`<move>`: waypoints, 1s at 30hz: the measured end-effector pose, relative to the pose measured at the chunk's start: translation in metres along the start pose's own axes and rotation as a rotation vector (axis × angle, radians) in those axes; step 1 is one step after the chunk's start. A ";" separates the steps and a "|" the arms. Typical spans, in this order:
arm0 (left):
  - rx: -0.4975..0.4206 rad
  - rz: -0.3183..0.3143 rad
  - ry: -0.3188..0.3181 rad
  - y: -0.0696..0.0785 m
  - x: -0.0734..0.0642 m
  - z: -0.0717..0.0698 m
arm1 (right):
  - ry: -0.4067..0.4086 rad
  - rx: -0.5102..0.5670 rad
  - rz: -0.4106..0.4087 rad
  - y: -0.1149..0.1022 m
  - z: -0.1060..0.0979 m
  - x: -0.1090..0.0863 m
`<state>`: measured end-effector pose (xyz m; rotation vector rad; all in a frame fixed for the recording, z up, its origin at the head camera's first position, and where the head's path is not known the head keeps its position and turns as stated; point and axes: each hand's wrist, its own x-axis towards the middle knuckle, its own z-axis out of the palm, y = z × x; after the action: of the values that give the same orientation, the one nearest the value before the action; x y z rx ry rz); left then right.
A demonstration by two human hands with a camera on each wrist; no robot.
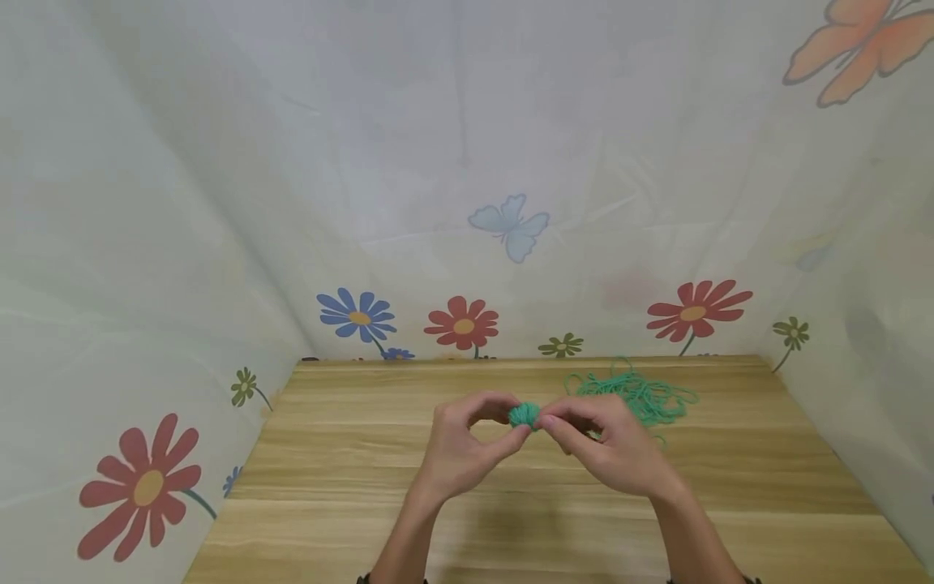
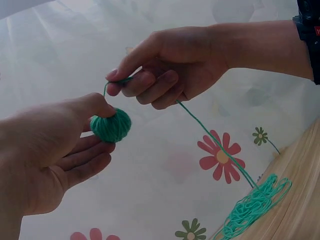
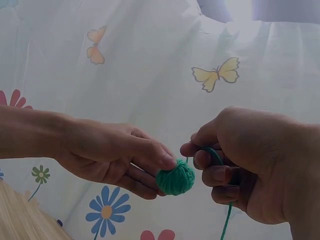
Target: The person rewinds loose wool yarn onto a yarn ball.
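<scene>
A small ball of green yarn (image 2: 113, 127) is held up above the table between the thumb and fingers of my left hand (image 1: 465, 446). My right hand (image 1: 614, 442), close beside it, pinches the green strand (image 2: 116, 81) between thumb and forefinger. From the ball a short length rises to that pinch, as the left wrist view shows. The strand passes through the curled right fingers and runs down to a loose heap of green yarn (image 1: 645, 397) on the table behind the right hand. In the right wrist view the windings of the ball lie round and close together.
The wooden table (image 1: 350, 462) lies under both hands. A pale curtain (image 1: 409, 162) printed with flowers and butterflies stands along its back and both sides. Loose loops of the heap spread near the table's back edge, right of centre.
</scene>
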<state>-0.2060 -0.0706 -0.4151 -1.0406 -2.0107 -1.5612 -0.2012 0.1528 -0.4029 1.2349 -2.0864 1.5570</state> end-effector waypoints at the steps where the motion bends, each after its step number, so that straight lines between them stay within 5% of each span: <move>1: -0.013 0.000 0.022 0.002 0.001 0.000 | -0.005 0.002 -0.018 -0.003 0.001 0.001; 5: -0.074 -0.002 0.102 0.006 0.003 0.003 | -0.036 0.006 -0.062 -0.018 0.003 0.007; 12: -0.232 -0.063 0.154 -0.021 -0.007 0.007 | -0.093 -0.021 -0.061 0.006 0.005 -0.001; 15: -0.314 -0.068 0.148 -0.019 -0.007 0.006 | -0.121 -0.025 -0.058 0.008 0.005 -0.001; 23: -0.444 -0.032 0.008 -0.010 -0.007 0.003 | -0.163 -0.023 0.052 0.012 0.001 -0.002; 30: -0.413 -0.004 -0.125 -0.005 -0.009 0.003 | -0.158 -0.039 0.161 0.013 -0.006 -0.003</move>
<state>-0.2037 -0.0711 -0.4252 -1.3121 -1.8047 -2.0130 -0.2105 0.1605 -0.4111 1.2399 -2.3567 1.5204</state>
